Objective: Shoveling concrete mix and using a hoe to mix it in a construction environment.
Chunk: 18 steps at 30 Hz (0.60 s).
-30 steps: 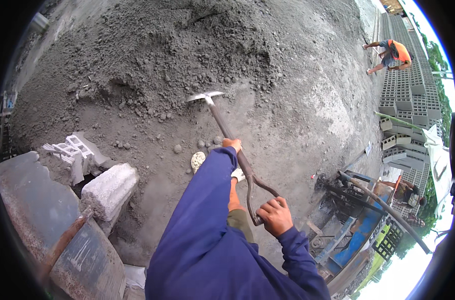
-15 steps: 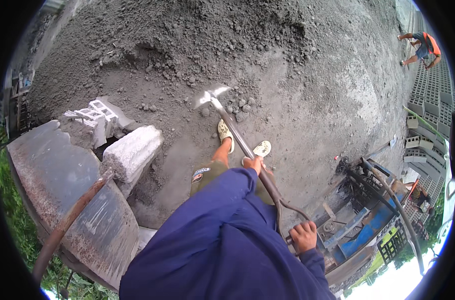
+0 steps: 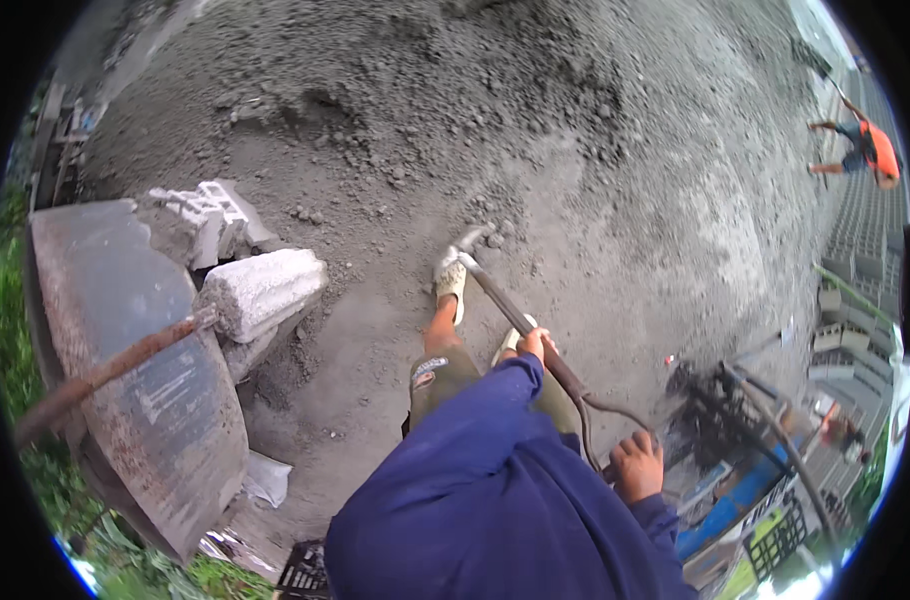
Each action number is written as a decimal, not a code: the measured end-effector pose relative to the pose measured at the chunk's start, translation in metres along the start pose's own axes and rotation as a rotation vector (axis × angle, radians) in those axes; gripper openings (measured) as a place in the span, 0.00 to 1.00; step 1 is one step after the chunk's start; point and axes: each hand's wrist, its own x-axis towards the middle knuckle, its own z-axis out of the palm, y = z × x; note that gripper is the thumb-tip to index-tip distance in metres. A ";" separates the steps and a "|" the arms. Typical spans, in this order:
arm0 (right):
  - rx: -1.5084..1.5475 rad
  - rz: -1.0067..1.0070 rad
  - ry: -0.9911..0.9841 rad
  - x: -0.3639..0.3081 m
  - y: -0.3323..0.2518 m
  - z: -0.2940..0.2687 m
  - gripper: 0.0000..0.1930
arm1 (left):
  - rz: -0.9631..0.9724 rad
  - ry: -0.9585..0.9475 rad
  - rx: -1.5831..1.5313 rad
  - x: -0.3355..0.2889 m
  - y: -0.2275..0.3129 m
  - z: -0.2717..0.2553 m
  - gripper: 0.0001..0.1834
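Note:
A shovel [image 3: 497, 295] with a dark shaft and a forked handle slants across the middle of the view. My left hand [image 3: 536, 343] is closed around its shaft. My right hand [image 3: 637, 468] grips the crosspiece at the forked top end, near my body. Its shiny metal blade [image 3: 458, 252] is low, in front of my left clog [image 3: 452, 287]. Whether the blade touches the ground I cannot tell. Beyond it spreads a large heap of grey, lumpy gravel [image 3: 455, 100], with a few loose clumps [image 3: 500, 235] beside the blade.
On the left, a wheelbarrow-like metal tray [image 3: 140, 320] stands by broken concrete blocks [image 3: 265, 290]. A blue-painted machine frame [image 3: 720, 520] lies at the lower right. Stacked hollow blocks [image 3: 855, 345] line the far right, where a person in orange [image 3: 880, 150] works with a long tool.
The shovel blade has come back from the gravel toward my feet, and both hands have moved slightly right. My view has shifted. The person in orange has changed posture.

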 end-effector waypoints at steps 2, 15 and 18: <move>0.284 -0.061 0.021 -0.018 0.026 0.020 0.08 | 0.118 0.014 0.066 -0.002 -0.027 0.020 0.08; 2.317 0.571 0.360 0.038 0.067 0.081 0.10 | 0.339 0.181 -0.049 -0.006 -0.001 0.044 0.07; 2.195 0.681 0.399 0.031 0.077 0.094 0.09 | 0.284 0.188 -0.081 0.024 -0.035 0.039 0.09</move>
